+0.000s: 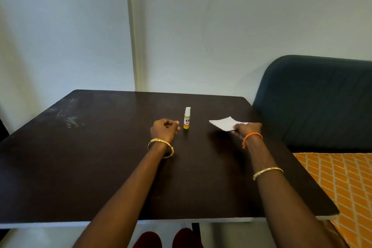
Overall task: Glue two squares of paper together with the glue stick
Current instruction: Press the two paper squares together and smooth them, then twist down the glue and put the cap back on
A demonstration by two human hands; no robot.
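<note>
Head view shows you seated at the dark table (100, 167), both forearms stretched across it toward its far edge. Your right hand (246, 129) pinches the near corner of the white paper (225, 123), which lies close to the table's right edge with its far part lifted a little off the surface; whether that is one square or two stacked together cannot be told from here. Holding it by a corner keeps the face free for glue, and it looks as if you mean to draw it toward the middle. Your left hand (164, 128) is loosely curled, fingers folded in and holding nothing, resting just beside the glue stick (187, 118), not touching it. That stick stands upright with its white cap on, roughly midway between the left and right edges and nearer the far edge than the near one. Standing capped, it stays put and is easy to grasp; judging by this, no glue has gone on yet and uncapping comes next
</note>
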